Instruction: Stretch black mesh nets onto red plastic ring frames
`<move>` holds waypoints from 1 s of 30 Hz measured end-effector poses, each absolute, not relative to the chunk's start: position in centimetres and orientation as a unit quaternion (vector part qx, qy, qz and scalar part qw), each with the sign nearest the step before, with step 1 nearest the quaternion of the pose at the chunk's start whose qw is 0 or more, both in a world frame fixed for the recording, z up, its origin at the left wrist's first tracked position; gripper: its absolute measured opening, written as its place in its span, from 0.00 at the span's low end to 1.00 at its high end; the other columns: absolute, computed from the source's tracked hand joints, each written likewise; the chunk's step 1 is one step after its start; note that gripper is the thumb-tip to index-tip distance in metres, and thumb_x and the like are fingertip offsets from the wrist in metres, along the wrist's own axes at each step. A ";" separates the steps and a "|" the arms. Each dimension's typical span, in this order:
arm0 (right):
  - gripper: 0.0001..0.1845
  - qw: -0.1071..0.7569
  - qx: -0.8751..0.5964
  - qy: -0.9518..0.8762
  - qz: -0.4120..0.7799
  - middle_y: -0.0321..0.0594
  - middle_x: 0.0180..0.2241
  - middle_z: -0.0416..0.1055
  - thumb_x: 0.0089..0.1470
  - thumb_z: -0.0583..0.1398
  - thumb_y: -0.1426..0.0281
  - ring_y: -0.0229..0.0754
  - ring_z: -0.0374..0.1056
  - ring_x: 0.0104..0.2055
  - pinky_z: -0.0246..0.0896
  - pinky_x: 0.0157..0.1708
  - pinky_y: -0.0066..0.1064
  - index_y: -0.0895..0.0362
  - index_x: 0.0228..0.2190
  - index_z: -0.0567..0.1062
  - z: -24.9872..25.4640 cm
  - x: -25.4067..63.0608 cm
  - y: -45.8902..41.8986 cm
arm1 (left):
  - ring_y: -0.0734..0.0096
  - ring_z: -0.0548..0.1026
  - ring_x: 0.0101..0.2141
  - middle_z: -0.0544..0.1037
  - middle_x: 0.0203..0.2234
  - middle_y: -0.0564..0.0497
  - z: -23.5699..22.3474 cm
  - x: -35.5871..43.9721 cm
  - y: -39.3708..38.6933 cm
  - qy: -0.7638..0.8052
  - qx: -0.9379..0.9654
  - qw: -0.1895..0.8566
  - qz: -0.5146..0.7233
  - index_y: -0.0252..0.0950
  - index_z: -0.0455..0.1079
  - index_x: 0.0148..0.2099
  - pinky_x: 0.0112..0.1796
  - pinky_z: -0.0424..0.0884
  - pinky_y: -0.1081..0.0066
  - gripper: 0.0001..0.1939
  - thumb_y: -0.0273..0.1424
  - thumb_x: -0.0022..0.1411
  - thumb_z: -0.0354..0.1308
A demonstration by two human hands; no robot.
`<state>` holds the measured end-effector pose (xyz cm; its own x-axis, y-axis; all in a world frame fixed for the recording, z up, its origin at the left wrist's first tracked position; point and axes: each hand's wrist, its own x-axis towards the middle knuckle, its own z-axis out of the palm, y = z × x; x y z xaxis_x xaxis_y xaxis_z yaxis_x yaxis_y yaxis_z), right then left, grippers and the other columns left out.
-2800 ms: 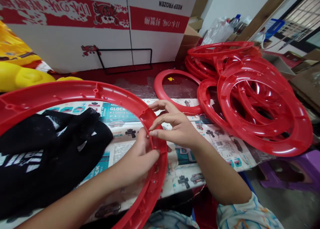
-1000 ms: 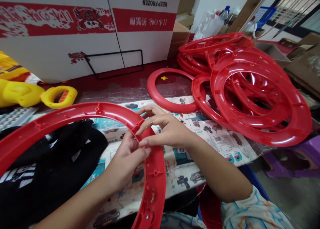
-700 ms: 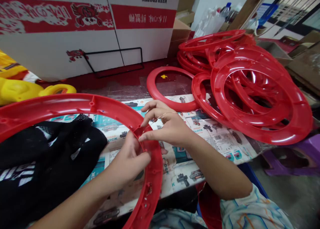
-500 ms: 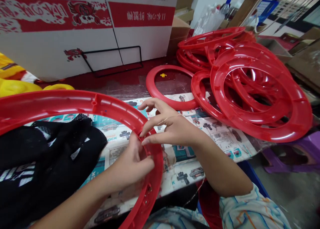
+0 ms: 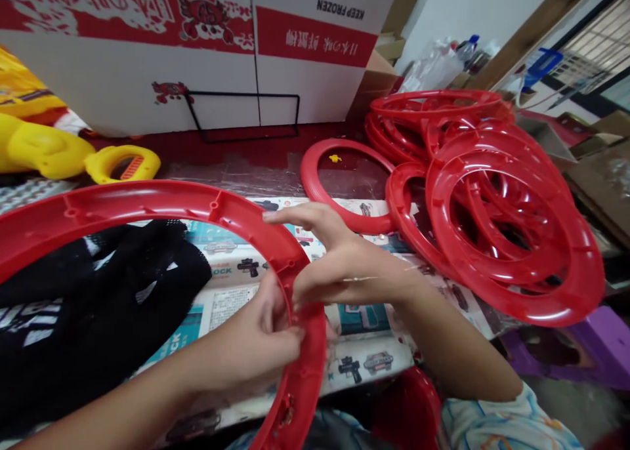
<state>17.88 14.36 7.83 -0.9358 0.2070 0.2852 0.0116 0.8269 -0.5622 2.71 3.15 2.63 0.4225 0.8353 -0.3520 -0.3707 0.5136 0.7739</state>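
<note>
The red ring is clamped by the left hand; the right hand is partly spread, but whether anything is pinched cannot be told.

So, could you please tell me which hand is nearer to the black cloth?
The left. The left hand grips the red ring just right of the black cloth; the right hand is farther right, over the ring's rim.

One head-worn view — forward and down, close above the red ring and table
</note>
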 end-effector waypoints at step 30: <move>0.05 0.197 -0.253 -0.798 0.510 0.40 0.56 0.56 0.44 0.69 0.70 0.46 0.57 0.59 0.56 0.57 0.41 0.56 0.23 0.79 5.2 18.4 13.9 | 0.65 0.76 0.35 0.72 0.36 0.52 1.0 3.9 1.9 0.343 0.260 0.842 0.326 0.45 0.46 0.59 0.37 0.73 0.63 0.32 0.25 0.58 0.59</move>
<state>18.44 13.89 5.17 -0.7948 0.6042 0.0562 0.2025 0.3515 -0.9140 3.94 1.92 0.96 0.5517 0.7277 -0.4075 -0.3707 0.6516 0.6618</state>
